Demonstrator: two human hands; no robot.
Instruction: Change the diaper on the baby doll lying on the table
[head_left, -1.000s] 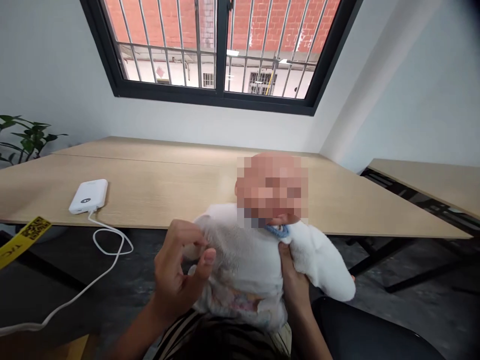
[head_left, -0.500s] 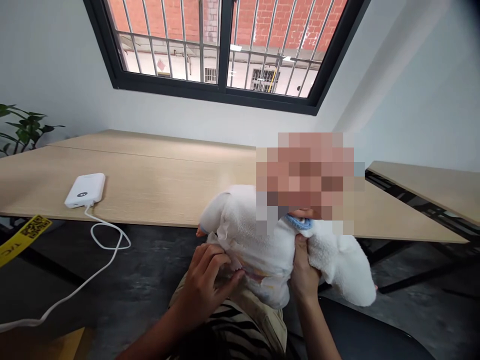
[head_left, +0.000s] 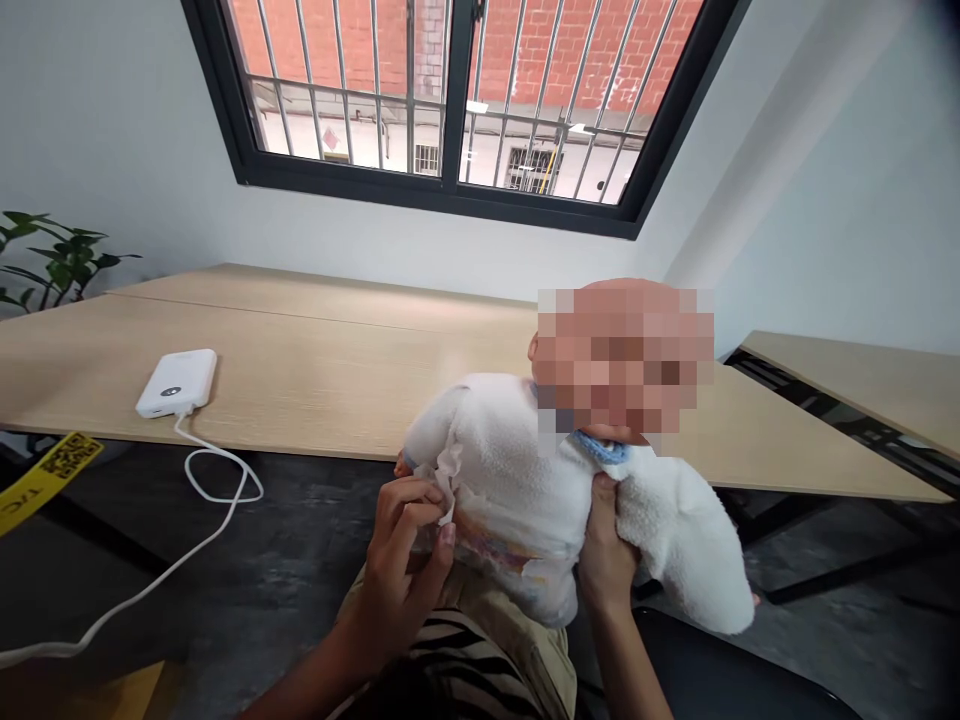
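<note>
I see fuzzy white fleece on the doll's suit (head_left: 514, 468), matt pale wood-grain on the table (head_left: 300, 370), smooth white plastic on the power bank (head_left: 177, 382).

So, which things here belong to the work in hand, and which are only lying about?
In use: doll, held by the right hand; white tab at its diaper, pinched by the left hand.
Lying about: power bank, its cable, table, plant, yellow tape.

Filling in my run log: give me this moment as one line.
left hand: pinching white fabric flap at doll waist | right hand: gripping doll torso, held upright | power bank: on table, cable attached
</note>
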